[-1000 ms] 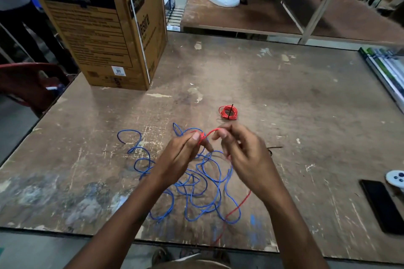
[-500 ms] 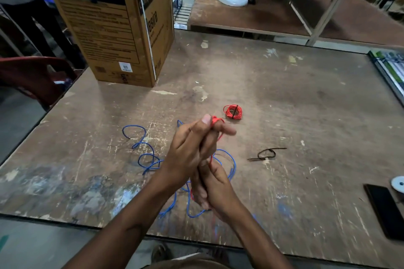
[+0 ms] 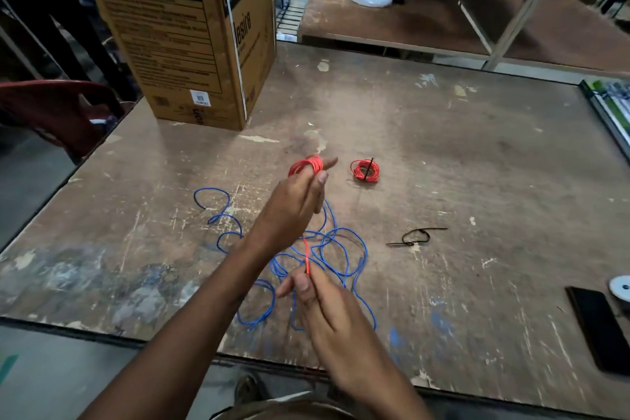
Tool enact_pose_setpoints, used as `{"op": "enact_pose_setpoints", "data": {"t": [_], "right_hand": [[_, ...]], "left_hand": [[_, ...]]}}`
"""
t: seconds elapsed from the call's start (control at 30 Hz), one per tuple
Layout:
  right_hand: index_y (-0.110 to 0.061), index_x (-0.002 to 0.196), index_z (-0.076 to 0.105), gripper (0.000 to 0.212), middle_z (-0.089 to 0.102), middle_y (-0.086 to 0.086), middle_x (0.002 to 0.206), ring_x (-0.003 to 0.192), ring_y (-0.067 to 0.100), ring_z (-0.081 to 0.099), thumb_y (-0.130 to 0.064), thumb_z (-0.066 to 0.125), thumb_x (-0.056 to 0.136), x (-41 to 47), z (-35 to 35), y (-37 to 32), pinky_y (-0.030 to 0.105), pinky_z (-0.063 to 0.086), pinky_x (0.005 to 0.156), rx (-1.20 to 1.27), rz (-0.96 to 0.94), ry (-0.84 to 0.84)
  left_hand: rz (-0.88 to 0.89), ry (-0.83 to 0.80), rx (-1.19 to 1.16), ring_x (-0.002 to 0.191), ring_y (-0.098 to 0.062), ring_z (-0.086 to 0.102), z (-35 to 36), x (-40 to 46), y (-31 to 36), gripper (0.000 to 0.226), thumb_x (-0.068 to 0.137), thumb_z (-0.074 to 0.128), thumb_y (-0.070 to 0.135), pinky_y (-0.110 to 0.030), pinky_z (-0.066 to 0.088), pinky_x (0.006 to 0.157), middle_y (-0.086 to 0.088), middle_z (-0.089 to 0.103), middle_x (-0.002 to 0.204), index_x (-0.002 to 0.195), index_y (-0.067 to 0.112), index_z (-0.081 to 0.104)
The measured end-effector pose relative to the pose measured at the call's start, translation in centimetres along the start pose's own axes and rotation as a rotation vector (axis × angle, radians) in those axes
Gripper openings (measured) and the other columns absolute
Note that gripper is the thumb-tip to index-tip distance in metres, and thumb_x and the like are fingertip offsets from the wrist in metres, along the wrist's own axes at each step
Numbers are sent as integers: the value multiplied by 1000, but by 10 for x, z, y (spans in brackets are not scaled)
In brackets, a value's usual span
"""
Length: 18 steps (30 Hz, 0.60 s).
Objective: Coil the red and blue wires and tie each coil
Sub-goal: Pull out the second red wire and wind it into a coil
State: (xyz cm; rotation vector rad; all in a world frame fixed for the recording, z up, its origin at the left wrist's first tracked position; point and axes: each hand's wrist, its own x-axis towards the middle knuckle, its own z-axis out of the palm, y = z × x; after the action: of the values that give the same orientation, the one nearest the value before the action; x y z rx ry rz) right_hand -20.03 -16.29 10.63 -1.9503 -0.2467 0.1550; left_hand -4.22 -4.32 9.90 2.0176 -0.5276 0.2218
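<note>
Left hand (image 3: 289, 208) is my spool: red wire (image 3: 306, 165) wound round its fingers above the bench (image 3: 443, 153). Right hand (image 3: 327, 314) pinches the tail for tension. Blue wire (image 3: 327, 249) lies loose underneath; black tie (image 3: 414, 237) nearby for tying off.

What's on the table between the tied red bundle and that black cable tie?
Nothing: in the head view, the tied red coil and the loose black cable tie are separated only by bare, scuffed table.

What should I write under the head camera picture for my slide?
Left hand holds red wire wound round its fingers; right hand pinches the wire's tail above loose blue wire.
</note>
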Motion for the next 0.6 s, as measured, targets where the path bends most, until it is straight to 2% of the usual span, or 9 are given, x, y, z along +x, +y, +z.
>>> {"op": "enact_pose_setpoints", "data": {"t": [0.07, 0.13, 0.2, 0.27, 0.33, 0.37, 0.47, 0.53, 0.6], "right_hand": [[-31, 105, 64, 36, 69, -14, 89, 81, 7, 65, -47, 33, 115, 5, -14, -8, 34, 51, 79, -124, -38, 121], [-28, 102, 66, 33, 70, -21, 92, 89, -1, 67, -40, 38, 115, 16, -31, -10, 23, 49, 80, -140, -64, 269], [-23, 101, 69, 29, 68, -23, 84, 78, -7, 64, -30, 45, 115, 31, -53, -10, 15, 43, 72, -125, -106, 378], [-20, 99, 72, 27, 64, -15, 73, 58, -1, 50, -27, 51, 113, 52, -70, -4, 20, 37, 61, -103, -134, 452], [-21, 95, 75, 23, 61, -12, 68, 55, 4, 42, -29, 59, 110, 75, -78, 13, 27, 36, 58, -17, -108, 505], [-20, 94, 76, 19, 62, -13, 69, 58, 5, 45, -29, 65, 106, 86, -80, 24, 27, 38, 60, 55, -86, 523], [-24, 88, 78, 9, 63, -4, 71, 63, 8, 56, -19, 81, 94, 101, -74, 56, 25, 46, 62, 255, 20, 499], [-21, 96, 79, 15, 66, -13, 71, 63, 0, 56, -7, 74, 98, 92, -52, 72, 20, 45, 60, 287, 30, 400], [-15, 110, 77, 18, 65, -17, 75, 65, -2, 54, -8, 62, 105, 67, -22, 78, 18, 44, 61, 280, -12, 299]], "left_hand": [[-40, -90, 0, 69, -7, 60, 2, -13, -12, 43, 116, 39, 23, -30, 46, 72, 3, 65, 78, 110, 59, 61], [-98, -160, -42, 68, -6, 59, 5, -29, -23, 35, 116, 37, 31, -33, 50, 72, 8, 67, 83, 106, 47, 66], [-114, -187, -116, 63, -9, 51, 9, -47, -22, 39, 115, 34, 32, -34, 44, 66, 8, 53, 71, 103, 37, 71], [-125, -202, -218, 59, -8, 40, 11, -60, -9, 46, 116, 31, 28, -28, 35, 62, 7, 39, 66, 105, 30, 75], [-133, -216, -293, 58, -9, 36, 11, -69, 6, 48, 116, 30, 29, -28, 32, 60, 8, 35, 66, 104, 22, 77], [-131, -222, -318, 58, -11, 34, 10, -71, 13, 49, 116, 30, 29, -28, 31, 60, 7, 34, 65, 102, 21, 77], [-119, -223, -435, 58, -17, 31, 6, -71, 37, 48, 115, 32, 28, -32, 28, 59, 3, 32, 64, 98, 12, 74], [-129, -184, -546, 57, -15, 30, 3, -64, 52, 45, 113, 34, 28, -29, 29, 59, 3, 32, 64, 91, 11, 69], [-139, -134, -612, 56, -11, 33, 3, -55, 59, 41, 113, 33, 24, -24, 33, 58, 4, 34, 62, 91, 16, 67]]}}
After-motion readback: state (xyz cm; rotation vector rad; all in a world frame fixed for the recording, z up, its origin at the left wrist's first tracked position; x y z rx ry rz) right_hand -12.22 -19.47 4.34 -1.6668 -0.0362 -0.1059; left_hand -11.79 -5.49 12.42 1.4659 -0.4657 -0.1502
